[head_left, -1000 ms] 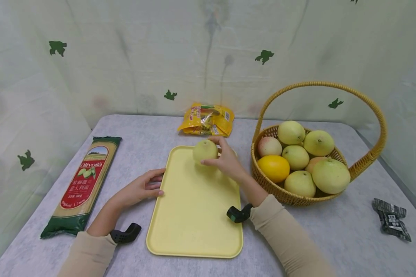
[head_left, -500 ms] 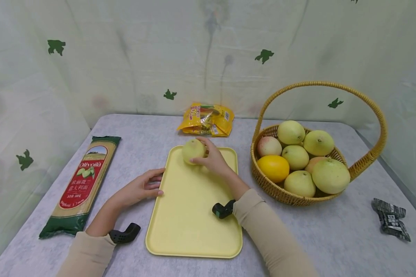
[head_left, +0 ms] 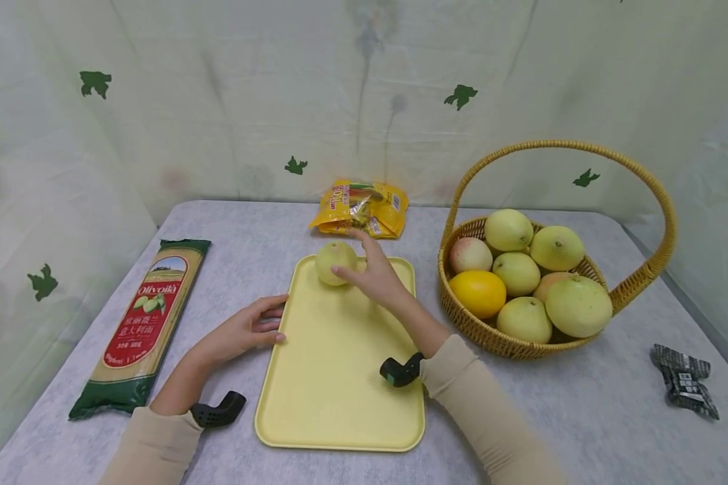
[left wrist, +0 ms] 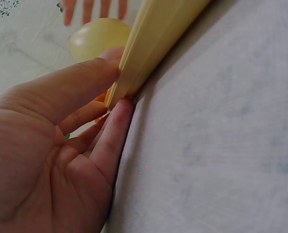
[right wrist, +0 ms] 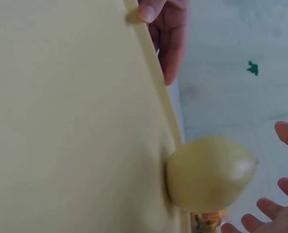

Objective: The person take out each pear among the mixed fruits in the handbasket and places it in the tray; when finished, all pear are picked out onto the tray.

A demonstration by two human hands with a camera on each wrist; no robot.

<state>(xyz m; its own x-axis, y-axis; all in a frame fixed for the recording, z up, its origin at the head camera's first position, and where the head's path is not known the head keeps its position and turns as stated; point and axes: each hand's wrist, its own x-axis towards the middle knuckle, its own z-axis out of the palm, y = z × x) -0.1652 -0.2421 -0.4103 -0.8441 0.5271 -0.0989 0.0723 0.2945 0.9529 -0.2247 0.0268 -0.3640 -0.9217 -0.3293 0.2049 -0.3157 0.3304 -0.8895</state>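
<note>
A round pale yellow-green pear [head_left: 332, 263] rests on the yellow rectangular tray [head_left: 334, 384], close to its far left corner. Just right of the pear is my right hand [head_left: 381, 281], fingers spread, its thumb overlapping the fruit in the head view. In the right wrist view a gap shows between the pear [right wrist: 209, 174] and the spread fingers [right wrist: 272, 208]. My left hand [head_left: 243, 331] pinches the tray's left edge. From the left wrist view, its thumb lies on the rim [left wrist: 127, 63] and other fingers reach against the outside and underneath.
A wicker basket [head_left: 503, 345] with a tall handle holds several pale fruits, a peach [head_left: 470, 255] and an orange-yellow fruit [head_left: 478, 294]. A yellow snack bag [head_left: 360, 209] lies behind the tray. Spaghetti [head_left: 142, 323] lies left, small black packets [head_left: 685, 384] right.
My right hand has carried the pear leftward over the tray, set it down near the far left corner, then spread its fingers and drawn slightly right. The left hand stays at the edge.
</note>
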